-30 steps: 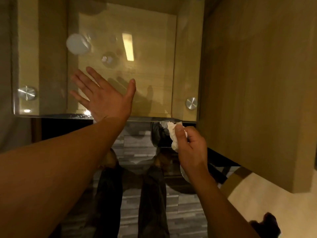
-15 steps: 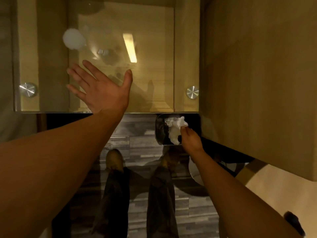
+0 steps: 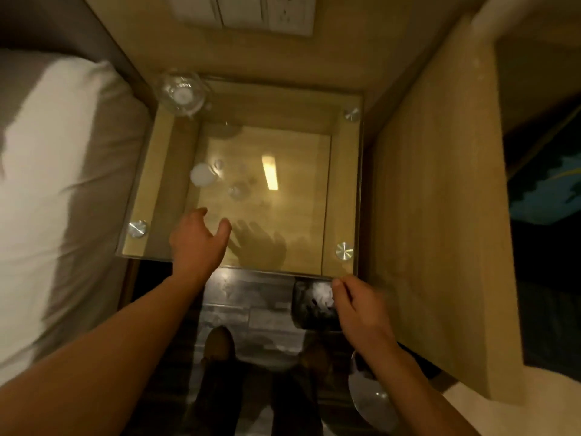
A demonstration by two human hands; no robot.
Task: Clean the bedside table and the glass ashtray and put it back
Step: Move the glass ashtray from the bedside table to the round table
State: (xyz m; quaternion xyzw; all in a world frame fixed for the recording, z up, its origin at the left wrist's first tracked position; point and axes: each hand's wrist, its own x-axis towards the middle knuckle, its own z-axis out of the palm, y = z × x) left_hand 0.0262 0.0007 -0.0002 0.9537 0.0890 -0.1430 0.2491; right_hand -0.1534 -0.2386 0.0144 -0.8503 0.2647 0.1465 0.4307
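The bedside table has a clear glass top [image 3: 342, 184] fixed with metal studs over a wooden frame. The glass ashtray [image 3: 181, 93] stands on its far left corner. My left hand [image 3: 197, 243] hovers over the near edge of the glass, fingers loosely curled and apart, holding nothing. My right hand [image 3: 358, 306] is lower, in front of the table's near right corner, at the rim of a small dark bin [image 3: 306, 319] on the floor. A crumpled white tissue [image 3: 321, 295] lies blurred inside the bin, just off my fingertips.
A bed with a white pillow [image 3: 56, 184] runs along the left. A tall wooden panel [image 3: 434, 215] closes the right side. Wall sockets [image 3: 251, 11] sit behind the table. A shiny round metal object [image 3: 371, 401] lies on the dark tiled floor by my right forearm.
My right hand dropped to the bin and the tissue left its fingers. My left hand's spread fingers curled. The view pulled back, bringing the ashtray, bed and sockets into sight.
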